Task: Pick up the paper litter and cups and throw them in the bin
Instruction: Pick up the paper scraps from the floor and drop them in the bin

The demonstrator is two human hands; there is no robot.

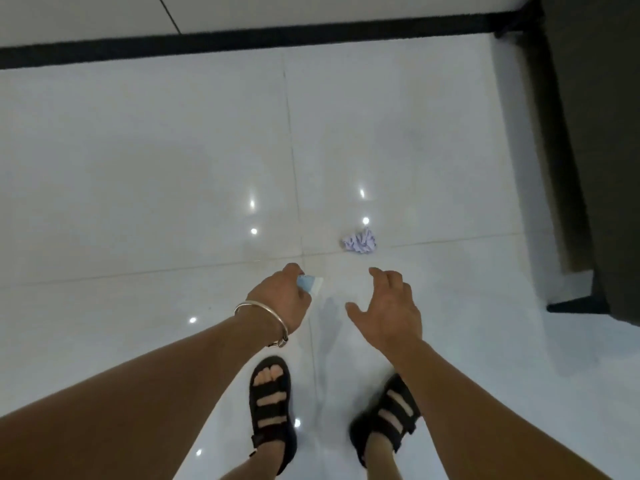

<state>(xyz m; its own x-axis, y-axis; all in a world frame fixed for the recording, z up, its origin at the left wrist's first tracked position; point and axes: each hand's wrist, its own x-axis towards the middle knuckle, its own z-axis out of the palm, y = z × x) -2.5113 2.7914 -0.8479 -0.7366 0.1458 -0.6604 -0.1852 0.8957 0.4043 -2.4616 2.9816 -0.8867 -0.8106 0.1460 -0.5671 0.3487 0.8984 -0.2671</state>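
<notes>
A crumpled ball of pale lilac paper (360,242) lies on the glossy white tiled floor (173,168), a little ahead of my hands. My left hand (280,299), with a silver bangle on the wrist, is closed around a light blue and white cup or scrap (309,283) that pokes out past the fingers. My right hand (388,311) hovers open with fingers spread, just short of the paper ball and not touching it. No bin is in view.
A dark piece of furniture (595,150) fills the right side, its base reaching the floor. A black skirting strip (242,41) runs along the wall ahead. My feet in black sandals (272,410) stand below my hands.
</notes>
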